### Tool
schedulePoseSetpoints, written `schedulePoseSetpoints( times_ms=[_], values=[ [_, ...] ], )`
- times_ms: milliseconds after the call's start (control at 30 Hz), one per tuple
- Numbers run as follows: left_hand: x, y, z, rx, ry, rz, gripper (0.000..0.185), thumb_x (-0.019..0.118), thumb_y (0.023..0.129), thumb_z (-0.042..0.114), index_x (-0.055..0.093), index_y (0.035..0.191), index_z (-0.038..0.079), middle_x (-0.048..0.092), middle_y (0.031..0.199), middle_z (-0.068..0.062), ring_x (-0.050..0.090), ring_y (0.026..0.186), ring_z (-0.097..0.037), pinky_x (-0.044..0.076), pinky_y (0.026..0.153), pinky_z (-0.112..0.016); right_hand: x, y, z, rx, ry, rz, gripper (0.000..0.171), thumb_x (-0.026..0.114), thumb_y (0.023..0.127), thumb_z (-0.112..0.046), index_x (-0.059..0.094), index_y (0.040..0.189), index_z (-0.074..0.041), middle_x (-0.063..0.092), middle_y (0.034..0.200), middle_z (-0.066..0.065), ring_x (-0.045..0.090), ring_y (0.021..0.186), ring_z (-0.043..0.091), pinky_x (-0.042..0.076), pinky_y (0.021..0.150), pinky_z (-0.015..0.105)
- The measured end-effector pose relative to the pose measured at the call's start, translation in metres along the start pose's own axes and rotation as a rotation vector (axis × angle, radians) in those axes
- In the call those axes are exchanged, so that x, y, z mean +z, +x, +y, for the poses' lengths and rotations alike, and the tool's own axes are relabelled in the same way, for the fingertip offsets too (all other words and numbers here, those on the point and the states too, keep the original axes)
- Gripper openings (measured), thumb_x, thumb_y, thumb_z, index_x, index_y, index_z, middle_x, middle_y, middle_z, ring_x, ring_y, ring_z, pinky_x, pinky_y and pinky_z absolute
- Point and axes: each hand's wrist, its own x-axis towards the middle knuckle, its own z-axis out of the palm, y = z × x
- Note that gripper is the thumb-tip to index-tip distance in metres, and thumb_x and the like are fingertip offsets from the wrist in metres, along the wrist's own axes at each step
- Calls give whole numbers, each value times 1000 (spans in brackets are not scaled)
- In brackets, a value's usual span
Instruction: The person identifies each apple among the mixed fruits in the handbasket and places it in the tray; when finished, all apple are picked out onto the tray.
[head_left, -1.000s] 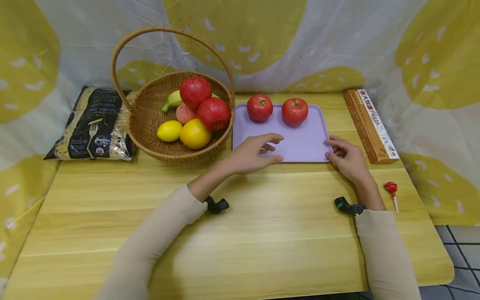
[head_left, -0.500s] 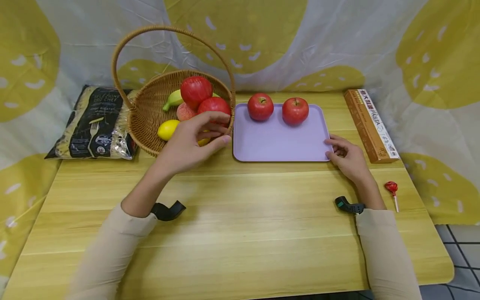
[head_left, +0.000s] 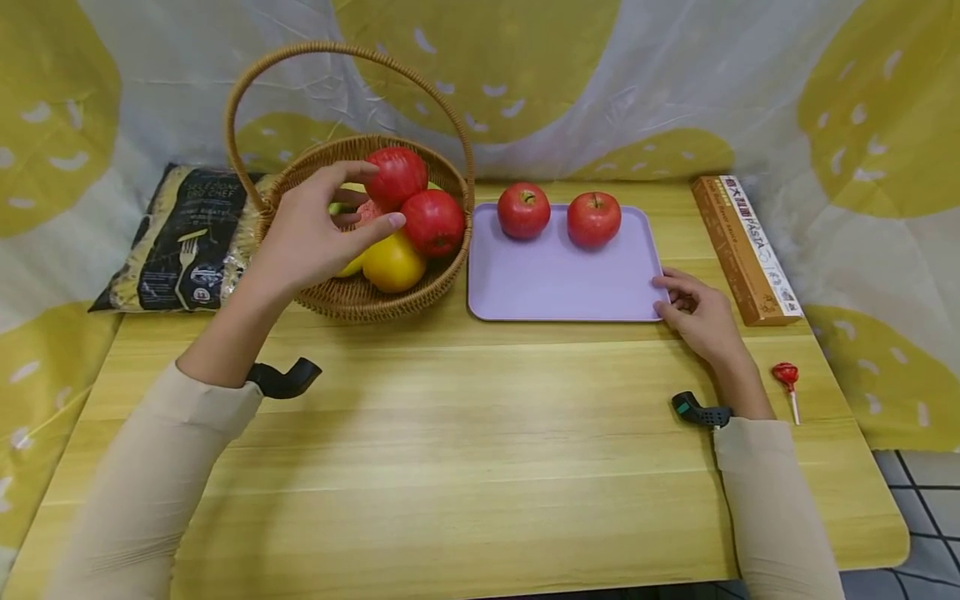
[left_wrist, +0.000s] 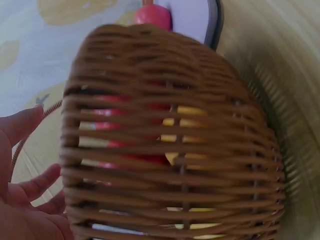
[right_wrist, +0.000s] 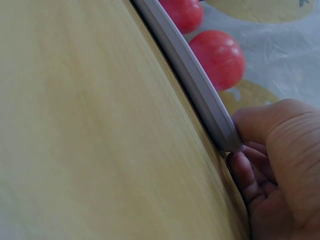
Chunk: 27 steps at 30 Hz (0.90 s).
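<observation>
Head view: woven wicker basket (head_left: 352,292), round, with a tall arched handle, standing on a pale wood-grain table (head_left: 480,467); contents 2 glossy red apples (head_left: 431,221), 1 smooth yellow round fruit (head_left: 392,263), part of a pinkish fruit, and other pieces partly hidden. Left hand (head_left: 311,229) over the basket's near-left rim, fingers spread and loosely curved above the fruit, closed on nothing that can be seen. Flat lilac plastic tray (head_left: 558,279), rectangular with rounded corners, just right of the basket, carrying 2 red apples at its far edge (head_left: 522,211), (head_left: 593,219). Right hand (head_left: 697,315) at the tray's near-right corner, fingers curled against the rim. Crinkled dark pasta bag (head_left: 187,242) left of the basket; long orange cardboard box (head_left: 745,248) right of the tray; 1 red lollipop (head_left: 784,377) near the right wrist. Left wrist view: basket wall (left_wrist: 175,150) fills the frame, horizontal cane weave, blurred, red and yellow fruit showing through the gaps; fingertips (left_wrist: 30,122) at the left edge, apart, not on the weave. Right wrist view: tray rim (right_wrist: 195,82), a smooth raised lip, with the thumb (right_wrist: 265,122) pressed on its corner and fingers (right_wrist: 245,172) tucked below it; 2 apples beyond.
</observation>
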Motion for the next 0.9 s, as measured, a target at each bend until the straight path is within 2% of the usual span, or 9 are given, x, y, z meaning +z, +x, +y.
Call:
schedulePoseSetpoints(
  times_ms=[167,333,500,733,833,900],
  values=[
    [-12,16,0,-101,1,-33,78,64,81,64,32,148,42,38,153,3,45,133,-24,41,107,-51,-1,1,-1,0,4,-1,37,68,91,-17,65,127,-13,51,145,3,51,85,6,41,68,8],
    [-18,34,-1,-169,28,-66,85,61,82,66,20,152,43,28,159,0,39,139,-27,37,108,-56,-1,0,0,-6,12,-4,37,68,91,-17,65,127,-13,51,145,4,51,84,5,41,68,7],
    [-17,48,-7,-189,80,-78,93,60,81,68,10,155,39,18,162,0,38,138,-31,38,107,-56,0,0,-1,-10,13,-3,36,68,91,-18,66,126,-13,52,144,3,53,84,5,43,68,8],
    [-9,61,-15,-158,134,-72,100,60,80,70,12,157,28,31,155,-13,45,120,-35,40,101,-53,2,-1,-1,-1,9,-2,36,68,91,-19,66,126,-14,52,144,2,53,83,6,42,68,8],
    [-6,65,-17,-148,119,-69,101,61,79,69,13,157,25,31,155,-13,43,124,-36,38,104,-53,1,0,0,-3,2,-2,37,68,91,-18,65,127,-14,52,145,1,52,84,5,42,68,8],
    [-4,67,-17,-152,106,-71,102,62,79,69,14,157,24,28,158,-11,39,131,-36,34,109,-54,1,1,2,-5,-2,1,37,68,90,-17,65,127,-14,52,145,2,52,84,5,42,68,8]
  ],
)
